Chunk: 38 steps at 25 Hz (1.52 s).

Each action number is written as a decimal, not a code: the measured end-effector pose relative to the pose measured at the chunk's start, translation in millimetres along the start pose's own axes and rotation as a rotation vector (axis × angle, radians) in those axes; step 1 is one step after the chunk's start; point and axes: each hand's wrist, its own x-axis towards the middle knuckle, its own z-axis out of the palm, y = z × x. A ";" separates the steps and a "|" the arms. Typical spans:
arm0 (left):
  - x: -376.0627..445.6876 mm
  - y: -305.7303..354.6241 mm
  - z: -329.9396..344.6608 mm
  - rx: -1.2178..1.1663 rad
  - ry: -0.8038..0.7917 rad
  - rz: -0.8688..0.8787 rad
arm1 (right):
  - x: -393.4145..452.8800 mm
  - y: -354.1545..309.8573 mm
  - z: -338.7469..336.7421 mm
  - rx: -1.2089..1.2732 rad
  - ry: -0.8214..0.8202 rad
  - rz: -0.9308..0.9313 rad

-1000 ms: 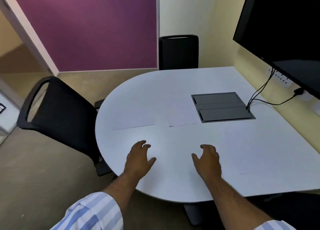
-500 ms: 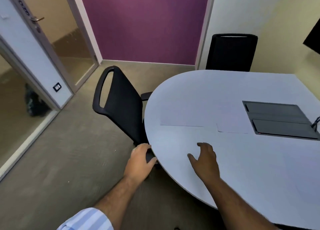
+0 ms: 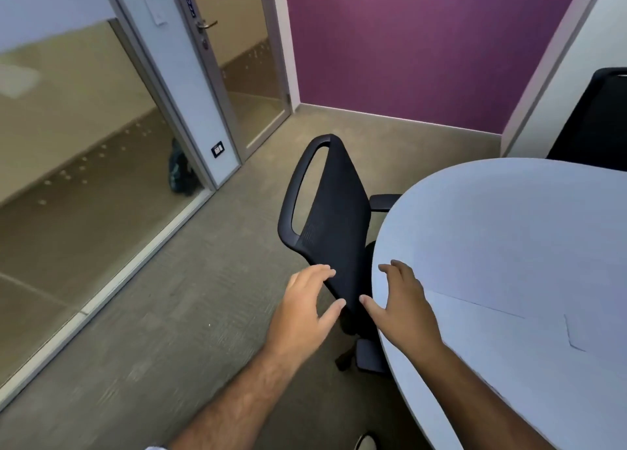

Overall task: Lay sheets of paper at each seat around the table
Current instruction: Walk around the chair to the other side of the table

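**At table edge: hands empty, sheets partly laid**

Near the chair [image 3: 334, 219], a sheet [image 3: 492, 344] lies on the table [image 3: 509, 229]. Left hand [image 3: 305, 309] and right hand [image 3: 403, 309] hover spread, holding nothing. Other seats' coverage cannot be told.

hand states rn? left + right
Left hand: open, empty, fingers spread by the black chair's backrest.
Right hand: open, empty, over the table edge.
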 end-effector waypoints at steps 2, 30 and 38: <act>25.4 -4.9 -23.7 0.001 0.102 -0.022 | 28.8 -20.6 1.5 -0.001 -0.001 -0.057; 428.3 -253.0 -80.2 -0.154 -0.388 0.133 | 271.5 -161.3 51.9 -0.006 0.402 0.353; 573.6 -208.2 -24.7 -0.283 -0.625 0.063 | 368.7 -96.2 46.3 0.283 0.435 0.561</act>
